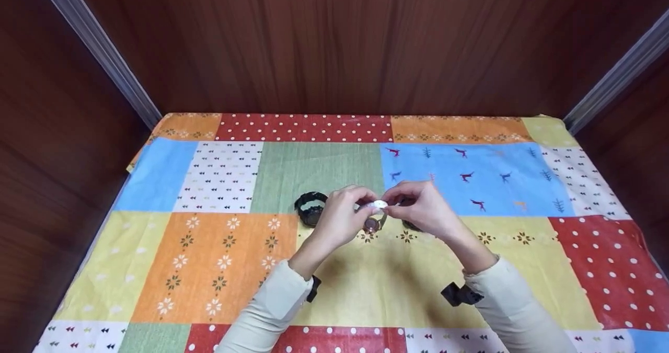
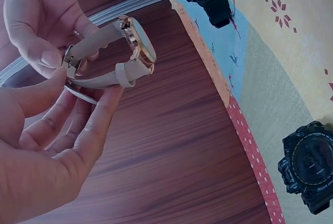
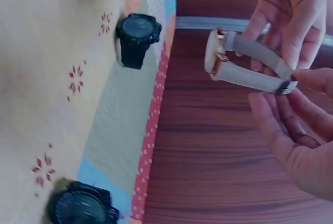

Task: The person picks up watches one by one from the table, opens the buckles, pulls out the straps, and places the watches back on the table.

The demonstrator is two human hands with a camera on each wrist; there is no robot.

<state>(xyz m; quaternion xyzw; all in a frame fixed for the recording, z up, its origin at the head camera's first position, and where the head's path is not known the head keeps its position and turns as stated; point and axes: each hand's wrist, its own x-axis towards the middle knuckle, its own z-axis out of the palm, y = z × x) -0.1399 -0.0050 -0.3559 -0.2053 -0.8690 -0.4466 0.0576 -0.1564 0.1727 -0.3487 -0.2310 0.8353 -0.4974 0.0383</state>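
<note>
Both hands hold a wristwatch [image 1: 371,224] with a pale strap and a rose-gold case, raised above the cloth with its case hanging down. In the left wrist view the strap [image 2: 100,38] forms a loop that meets near the buckle [image 2: 72,61]. My left hand [image 1: 342,209] pinches one strap end between thumb and fingers. The right hand [image 1: 426,206] pinches the strap at the buckle, opposite the left. The right wrist view shows the dial [image 3: 210,51] edge-on, turned away from the fingers.
A black digital watch [image 1: 310,210] lies left of the left hand. Another black watch [image 3: 83,208] lies by the right hand, mostly hidden in the head view. A patchwork cloth [image 1: 225,259] covers the table; brown wood-grain panels [image 1: 334,44] enclose its back and sides.
</note>
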